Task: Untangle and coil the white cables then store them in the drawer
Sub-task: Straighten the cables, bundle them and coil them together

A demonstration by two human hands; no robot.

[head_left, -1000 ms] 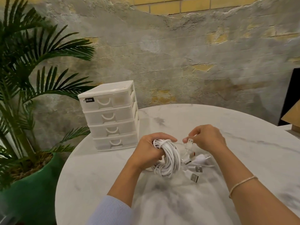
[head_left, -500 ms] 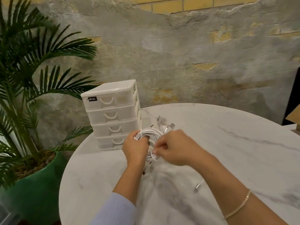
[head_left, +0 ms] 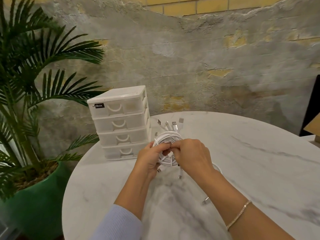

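Both hands now sit closer together than half a second ago, meeting over the coil of white cables [head_left: 167,138], which is held above the marble table [head_left: 242,170] just in front of the drawer unit [head_left: 121,123]. Left hand [head_left: 149,160] grips the bundle's left side; right hand [head_left: 192,156] pinches strands at the top. Several plugs [head_left: 174,126] fan upward from the coil, and one loose plug [head_left: 205,203] lies on the table near the right forearm.

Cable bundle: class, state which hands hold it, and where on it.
Both hands hold the white cable bundle: left hand grips the coil's left side, right hand pinches its right side.
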